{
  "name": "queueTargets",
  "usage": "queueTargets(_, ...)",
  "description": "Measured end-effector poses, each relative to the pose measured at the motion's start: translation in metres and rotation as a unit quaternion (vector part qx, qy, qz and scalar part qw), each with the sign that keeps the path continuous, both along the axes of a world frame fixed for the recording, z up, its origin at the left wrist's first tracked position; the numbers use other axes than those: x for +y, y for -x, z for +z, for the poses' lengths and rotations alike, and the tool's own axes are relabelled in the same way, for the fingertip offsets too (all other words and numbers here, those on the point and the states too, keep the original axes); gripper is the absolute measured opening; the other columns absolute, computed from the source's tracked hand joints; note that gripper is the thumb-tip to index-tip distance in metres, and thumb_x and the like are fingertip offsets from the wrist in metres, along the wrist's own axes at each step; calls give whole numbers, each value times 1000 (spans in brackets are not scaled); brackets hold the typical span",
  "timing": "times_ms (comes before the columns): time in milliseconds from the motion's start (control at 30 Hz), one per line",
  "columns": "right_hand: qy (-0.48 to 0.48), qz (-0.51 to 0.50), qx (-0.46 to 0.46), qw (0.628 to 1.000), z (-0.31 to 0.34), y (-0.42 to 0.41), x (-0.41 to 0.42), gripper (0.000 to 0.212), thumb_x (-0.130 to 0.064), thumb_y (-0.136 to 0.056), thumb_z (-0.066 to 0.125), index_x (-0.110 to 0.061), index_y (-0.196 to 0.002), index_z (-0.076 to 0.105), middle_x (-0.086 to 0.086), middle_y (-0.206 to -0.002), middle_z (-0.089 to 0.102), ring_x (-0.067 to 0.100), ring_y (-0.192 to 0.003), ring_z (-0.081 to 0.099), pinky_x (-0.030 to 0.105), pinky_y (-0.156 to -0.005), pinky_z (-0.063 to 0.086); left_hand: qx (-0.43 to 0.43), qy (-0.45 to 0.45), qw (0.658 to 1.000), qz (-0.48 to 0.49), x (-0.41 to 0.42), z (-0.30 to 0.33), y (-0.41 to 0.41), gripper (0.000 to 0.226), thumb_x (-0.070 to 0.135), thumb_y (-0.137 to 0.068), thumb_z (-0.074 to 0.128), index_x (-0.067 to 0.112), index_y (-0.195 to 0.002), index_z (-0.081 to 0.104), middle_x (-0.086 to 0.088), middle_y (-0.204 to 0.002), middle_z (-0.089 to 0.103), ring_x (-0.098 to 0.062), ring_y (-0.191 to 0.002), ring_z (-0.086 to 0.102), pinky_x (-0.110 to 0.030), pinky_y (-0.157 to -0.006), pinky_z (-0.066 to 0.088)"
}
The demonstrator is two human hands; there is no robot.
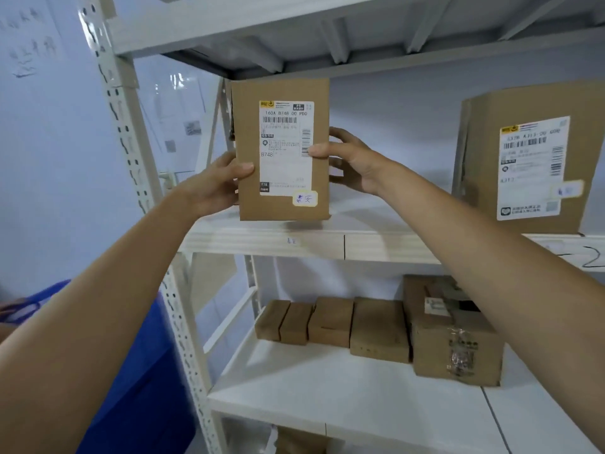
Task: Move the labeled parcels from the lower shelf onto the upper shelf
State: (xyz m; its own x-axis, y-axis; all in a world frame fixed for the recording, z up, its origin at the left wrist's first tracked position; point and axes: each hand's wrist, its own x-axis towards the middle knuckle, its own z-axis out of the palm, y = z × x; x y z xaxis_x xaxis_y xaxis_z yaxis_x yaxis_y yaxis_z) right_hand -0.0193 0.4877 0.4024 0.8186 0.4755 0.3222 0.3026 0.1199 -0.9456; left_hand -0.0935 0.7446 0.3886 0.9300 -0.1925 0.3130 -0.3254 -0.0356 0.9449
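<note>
A brown cardboard parcel (319, 93) with a white shipping label stands upright at the left end of the upper shelf (376, 245), its bottom edge at the shelf's front lip. My left hand (217, 185) grips its left edge and my right hand (350, 160) grips its right edge, thumbs on the front face. A larger labeled parcel (484, 158) stands on the upper shelf at the right. On the lower shelf (327, 394) several small brown boxes (330, 322) lie in a row, beside a bigger taped box (455, 342).
A white perforated upright post (131, 152) frames the rack's left side. A blue bin (144, 381) sits outside the rack at lower left. Another shelf board (262, 24) runs close overhead. Another brown box (301, 442) shows on the shelf below.
</note>
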Motion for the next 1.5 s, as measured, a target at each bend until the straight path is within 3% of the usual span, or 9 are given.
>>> queueTargets(167,5,-51,-15,999,1,-14,13,89,-14,-66,81,-26,-144,42,3,-131,67,21,-124,60,47,-108,44,23,3,998,-51,17,-5,-38,140,35,-36,98,24,-155,25,-13,-158,39,-38,-139,44,-51,-96,50)
queueTargets(300,5,-71,-10,997,-7,-25,16,84,-5,-72,79,-26,-145,43,8,-136,64,23,-125,60,50,-113,39,29,39,995,-87,22,-12,-59,146,24,-28,99,16,-154,25,-14,-157,39,-38,-139,43,-56,-108,39)
queueTargets(367,-2,-79,-4,997,-12,-28,17,86,-4,-71,79,-26,-146,44,9,-138,63,24,-125,60,48,-112,41,29,61,992,-104,21,-17,-68,137,16,-28,97,13,-148,31,-17,-155,40,-37,-136,44,-53,-110,33)
queueTargets(433,-9,-84,3,996,-17,-29,18,88,-3,-69,79,-25,-146,43,10,-139,61,25,-127,58,45,-110,44,33,86,988,-123,21,-23,-75,131,19,-24,99,18,-139,36,-17,-147,43,-34,-127,44,-51,-107,30)
queueTargets(567,-9,-88,6,996,-25,-32,21,85,0,-75,76,-24,-148,41,11,-141,60,26,-129,57,43,-109,44,40,124,981,-145,26,-34,-87,123,20,-25,100,22,-132,39,-14,-140,47,-32,-125,45,-54,-118,24)
queueTargets(700,-7,-89,-3,996,-28,-30,21,89,-3,-72,77,-25,-149,40,10,-142,59,24,-127,57,39,-104,47,26,107,982,-156,28,-39,-88,110,11,-37,96,23,-130,40,-9,-136,52,-32,-127,48,-56,-118,27)
queueTargets(867,-3,-101,-3,995,-33,-30,20,82,-1,-81,75,-27,-150,39,9,-141,58,23,-128,56,38,-105,46,22,112,980,-166,29,-43,-87,122,20,-36,99,24,-141,36,-18,-158,35,-39,-144,36,-58,-117,28)
queueTargets(1333,-24,-109,13,994,-35,-23,24,76,-2,-82,74,-26,-147,42,11,-140,60,24,-128,57,37,-103,47,28,115,980,-158,27,-41,-81,126,21,-30,100,24,-139,37,-10,-146,45,-37,-145,36,-56,-118,27)
queueTargets(1500,27,-121,19,992,-33,-17,22,90,-10,-71,82,-27,-149,39,8,-136,63,23,-129,56,45,-115,37,40,83,984,-154,28,-38,-81,142,20,-31,100,21,-154,27,-12,-156,40,-34,-142,42,-51,-114,36)
